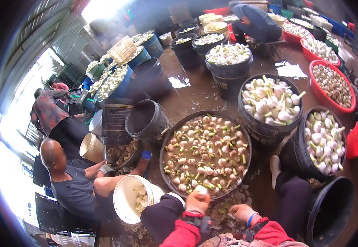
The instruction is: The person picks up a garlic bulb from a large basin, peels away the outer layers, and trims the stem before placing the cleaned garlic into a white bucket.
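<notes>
My left hand is closed around a garlic bulb whose pale, clean top shows above the fingers, at the near rim of a wide dark basin. Many brownish garlic bulbs with cut green stems lie in that basin. Low and to the right, my right hand is apart from the left one, its fingers curled together; whatever they may hold is too small to make out. Loose garlic skins are scattered on the floor below both hands. Beside my left knee a white bucket lies tilted, with several pale bulbs inside.
Black buckets heaped with white garlic, one of them, stand right of the basin. An unfilled black bucket is by my right leg. A co-worker sits at the left. Red tubs line the far right.
</notes>
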